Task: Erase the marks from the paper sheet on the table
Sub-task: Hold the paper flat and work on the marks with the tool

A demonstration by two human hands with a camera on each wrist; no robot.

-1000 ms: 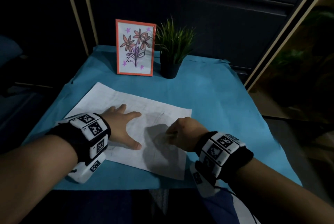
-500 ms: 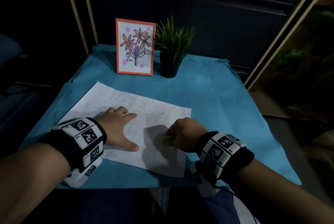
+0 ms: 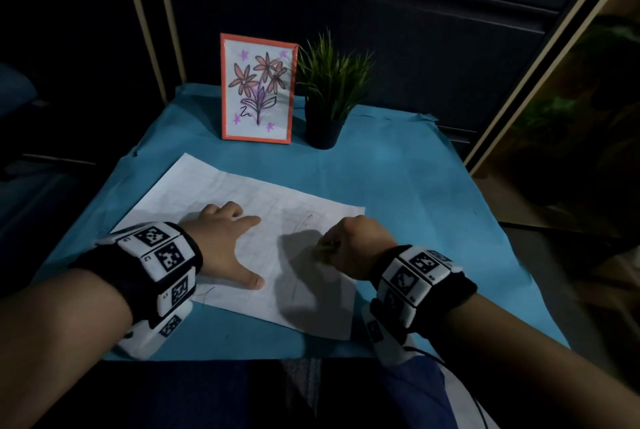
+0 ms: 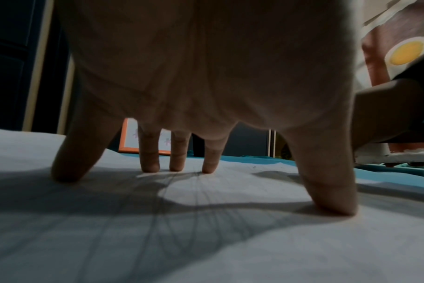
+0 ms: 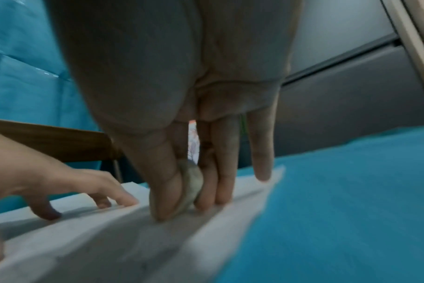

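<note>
A white paper sheet [image 3: 242, 193] with faint pencil lines lies on the blue table cover [image 3: 415, 186]. My left hand [image 3: 225, 248] lies spread on it, fingertips and thumb pressing the sheet [image 4: 230, 239] down. My right hand [image 3: 349, 245] is at the sheet's right part and pinches a small greyish eraser [image 5: 192, 186] between thumb and fingers, its lower end on the paper [image 5: 109, 249]. The right wrist view is blurred. A short pencil mark [image 3: 308, 217] shows just beyond the right hand, and another mark [image 3: 207, 291] near the front edge by my left wrist.
An orange-framed flower drawing [image 3: 258, 89] stands at the back of the table, with a small potted plant [image 3: 329, 92] to its right. Dark panels rise behind the table. The table's front edge is close to my wrists.
My left hand has slid a little back toward me on the sheet. My right hand has stayed almost in place, shifting slightly over the paper.
</note>
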